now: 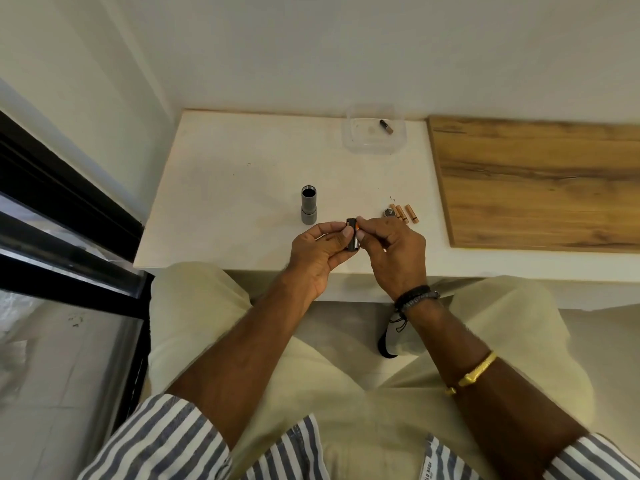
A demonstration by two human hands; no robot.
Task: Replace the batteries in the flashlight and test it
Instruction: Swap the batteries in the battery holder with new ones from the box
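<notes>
The grey flashlight body [308,205] stands upright on the white table [225,188], its open end facing up. My left hand [320,252] grips a small black battery holder [352,235] just above the table's near edge. My right hand [393,249] pinches an orange battery [356,231] at the holder's top. The flashlight's round end cap [389,213] lies to the right, beside several copper-coloured batteries [405,213].
A clear plastic container [372,133] at the table's back edge holds one dark battery [387,126]. A wooden board [540,181] covers the surface to the right. A dark-framed glass panel [69,209] runs along the left. My knees sit under the table edge.
</notes>
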